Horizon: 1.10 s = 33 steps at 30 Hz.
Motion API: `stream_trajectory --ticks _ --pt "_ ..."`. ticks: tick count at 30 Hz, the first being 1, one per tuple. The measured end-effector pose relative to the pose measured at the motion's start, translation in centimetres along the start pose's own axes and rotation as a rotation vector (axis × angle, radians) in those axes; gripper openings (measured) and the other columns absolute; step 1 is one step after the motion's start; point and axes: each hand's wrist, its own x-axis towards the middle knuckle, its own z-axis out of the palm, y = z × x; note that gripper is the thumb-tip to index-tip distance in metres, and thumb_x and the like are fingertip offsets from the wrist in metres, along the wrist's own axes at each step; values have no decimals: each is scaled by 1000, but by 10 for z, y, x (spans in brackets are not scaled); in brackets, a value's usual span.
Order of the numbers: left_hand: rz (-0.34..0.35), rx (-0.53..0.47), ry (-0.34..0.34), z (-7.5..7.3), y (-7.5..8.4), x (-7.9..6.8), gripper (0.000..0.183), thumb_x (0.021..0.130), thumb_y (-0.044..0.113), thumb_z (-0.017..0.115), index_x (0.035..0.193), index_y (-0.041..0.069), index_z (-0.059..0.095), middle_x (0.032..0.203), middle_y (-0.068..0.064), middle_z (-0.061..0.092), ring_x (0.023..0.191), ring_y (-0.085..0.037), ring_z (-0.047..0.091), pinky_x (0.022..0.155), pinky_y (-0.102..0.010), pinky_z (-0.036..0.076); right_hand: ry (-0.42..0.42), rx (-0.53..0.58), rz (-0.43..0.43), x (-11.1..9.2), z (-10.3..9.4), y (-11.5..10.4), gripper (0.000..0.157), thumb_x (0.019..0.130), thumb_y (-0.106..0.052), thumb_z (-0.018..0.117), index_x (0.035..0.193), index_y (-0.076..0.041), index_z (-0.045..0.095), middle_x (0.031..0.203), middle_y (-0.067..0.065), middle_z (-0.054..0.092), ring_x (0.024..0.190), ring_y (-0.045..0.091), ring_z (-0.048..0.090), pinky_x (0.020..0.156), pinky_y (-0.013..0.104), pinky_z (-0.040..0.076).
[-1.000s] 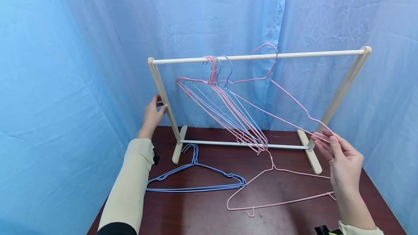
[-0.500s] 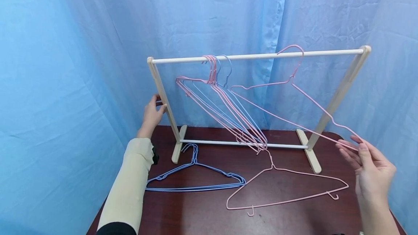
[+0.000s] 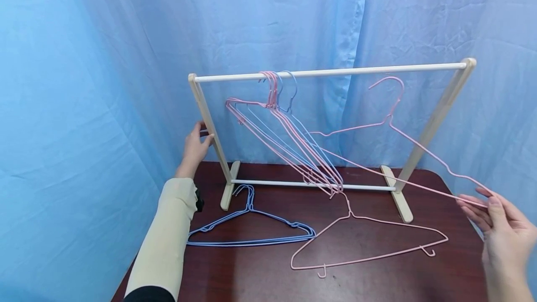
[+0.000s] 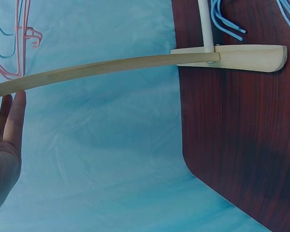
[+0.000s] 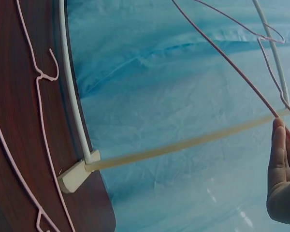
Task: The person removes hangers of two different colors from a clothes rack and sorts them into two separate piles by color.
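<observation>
My right hand (image 3: 509, 236) pinches the lower right corner of a pink wire hanger (image 3: 423, 146) between thumb and fingers. The hook of that hanger appears below the rack's top bar, apart from it, and its far end overlaps the hanging group in the head view. At the left, my left hand (image 3: 196, 148) holds the wooden side post (image 4: 106, 67) of the clothes rack (image 3: 419, 67), thumb on the near side and fingers partly hidden behind. Several pink hangers (image 3: 289, 129) and blue hangers (image 3: 292, 92) hang bunched together on the bar's left part.
Blue hangers (image 3: 251, 243) lie stacked on the dark wooden table (image 3: 260, 278) in front of the rack's left foot (image 3: 228, 195). A single pink hanger (image 3: 373, 261) lies to their right, touching or overlapping them. Blue curtains (image 3: 126, 83) surround the table.
My right hand has moved right and downward with the pink hanger. Its hook has gone from the bar's height to below it. The left hand has stayed on the post.
</observation>
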Motion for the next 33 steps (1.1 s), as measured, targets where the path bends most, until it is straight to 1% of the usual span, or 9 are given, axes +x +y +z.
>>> stream_trajectory --ticks 2,4,8,11,15,22,26,28,33 --pt "-3 -3 0 0 0 0 43 105 21 52 144 6 41 144 -20 50 134 -37 51 100 -51 56 10 -10 -6 0 -5 -1 33 97 8 52 119 32 50 92 31 73 73 35 75 66 37 61" --pt "-7 -4 -2 0 1 0 43 105 21 52 145 6 41 144 -20 50 134 -38 51 100 -51 56 32 -48 5 1 -11 -2 33 98 4 54 119 29 52 94 28 74 73 32 76 66 35 62" --pt "-14 -7 -4 -1 1 0 44 105 21 52 145 7 41 144 -20 50 134 -37 51 101 -51 56 84 -138 50 3 -22 -4 31 98 -1 57 118 23 58 87 22 76 69 27 76 64 29 62" --pt "-13 -7 -4 -1 0 1 44 105 21 52 145 7 41 145 -20 50 134 -37 51 100 -51 56 105 -191 83 5 -31 -5 28 99 -3 55 117 18 61 79 19 76 66 23 76 63 26 62" --pt "-7 -4 -3 -1 0 1 44 105 20 52 145 6 41 144 -20 50 133 -37 52 100 -51 56 126 -243 125 7 -42 -5 25 101 -5 54 113 13 66 75 16 76 63 20 75 60 22 62" --pt "6 11 5 0 0 1 43 105 20 53 144 7 42 144 -20 50 133 -37 52 101 -52 55 136 -278 180 8 -63 -2 21 100 -4 54 105 7 72 73 12 76 59 17 74 55 21 60" --pt "5 7 2 0 0 0 43 105 21 52 145 7 41 144 -20 50 133 -37 52 101 -52 55 140 -337 217 7 -75 2 21 100 -6 55 103 3 73 72 9 76 59 14 74 52 19 59" --pt "4 8 1 -1 0 0 44 105 21 52 145 7 41 144 -20 50 134 -37 52 101 -52 55 141 -348 230 7 -80 5 21 100 -5 55 101 2 74 70 8 76 58 14 73 51 19 58" --pt "-1 12 -5 -1 0 -1 45 105 21 52 146 7 40 145 -19 49 134 -37 51 101 -52 55 116 -383 273 5 -91 11 21 99 -5 56 95 -3 76 66 7 75 53 14 72 48 20 58"
